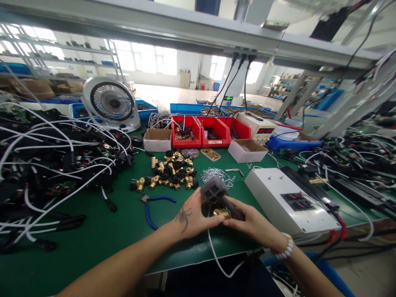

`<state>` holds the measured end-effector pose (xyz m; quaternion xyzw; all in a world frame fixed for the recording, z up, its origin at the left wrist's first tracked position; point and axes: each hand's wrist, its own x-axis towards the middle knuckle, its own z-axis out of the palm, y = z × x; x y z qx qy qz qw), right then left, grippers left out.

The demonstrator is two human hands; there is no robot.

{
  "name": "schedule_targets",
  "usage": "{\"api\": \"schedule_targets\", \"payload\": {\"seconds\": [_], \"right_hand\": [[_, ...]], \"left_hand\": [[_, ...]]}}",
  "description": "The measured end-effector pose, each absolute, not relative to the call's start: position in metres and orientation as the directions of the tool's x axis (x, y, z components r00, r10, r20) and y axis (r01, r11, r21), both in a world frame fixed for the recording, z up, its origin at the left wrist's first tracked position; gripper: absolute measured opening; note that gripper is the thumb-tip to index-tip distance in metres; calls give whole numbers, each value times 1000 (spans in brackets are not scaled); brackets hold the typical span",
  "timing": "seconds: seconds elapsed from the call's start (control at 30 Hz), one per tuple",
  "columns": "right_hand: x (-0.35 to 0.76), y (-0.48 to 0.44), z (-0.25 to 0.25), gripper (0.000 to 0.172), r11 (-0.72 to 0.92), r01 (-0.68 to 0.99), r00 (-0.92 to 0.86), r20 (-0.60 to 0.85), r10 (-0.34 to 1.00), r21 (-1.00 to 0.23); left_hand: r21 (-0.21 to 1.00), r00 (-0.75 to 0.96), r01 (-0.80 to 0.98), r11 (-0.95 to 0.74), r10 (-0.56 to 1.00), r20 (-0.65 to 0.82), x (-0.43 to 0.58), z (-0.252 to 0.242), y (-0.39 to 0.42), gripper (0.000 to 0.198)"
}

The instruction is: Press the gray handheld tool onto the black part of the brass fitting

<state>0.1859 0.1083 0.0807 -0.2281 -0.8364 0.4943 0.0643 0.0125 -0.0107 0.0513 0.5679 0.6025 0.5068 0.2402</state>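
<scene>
Between my two hands is a dark grey plastic housing (213, 189) with square recesses in its head and a narrower arm slanting down to the right. My left hand (192, 216) curls around its left side, the thumb reaching toward a brass fitting (222, 213) at the housing's underside. My right hand (255, 225) grips the narrower arm, fingers closed and thumb near the same brass piece. From the housing a white cable (213, 251) hangs over the table's front edge. Blue-handled pliers (150, 206) lie to the left of my left hand. Some fingertips are hidden behind the housing.
Brass valves with black knobs (168, 171) and a pile of small metal pins (213, 175) lie beyond my hands. A grey switch box (287, 202) stands right. Cabled black units (93, 177) crowd the left. Behind are red bins (216, 142), a white carton (247, 154) and a fan (113, 103).
</scene>
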Motion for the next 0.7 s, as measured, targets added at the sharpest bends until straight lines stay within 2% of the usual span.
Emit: {"api": "schedule_targets", "payload": {"seconds": [0.23, 0.53, 0.6, 0.7], "right_hand": [[181, 101, 86, 58, 452, 281, -904, -76, 421, -847], [176, 104, 84, 54, 267, 211, -934, -113, 340, -940], [177, 103, 84, 55, 274, 230, -927, -124, 354, -934], [190, 99, 86, 56, 339, 260, -890, -88, 447, -904]], "left_hand": [[915, -273, 361, -180, 918, 289, 14, 48, -10, 53], [927, -247, 282, -247, 915, 320, 16, 42, -9, 54], [921, -242, 295, -255, 912, 330, 17, 43, -10, 54], [906, -256, 342, -249, 903, 345, 19, 45, -11, 51]]}}
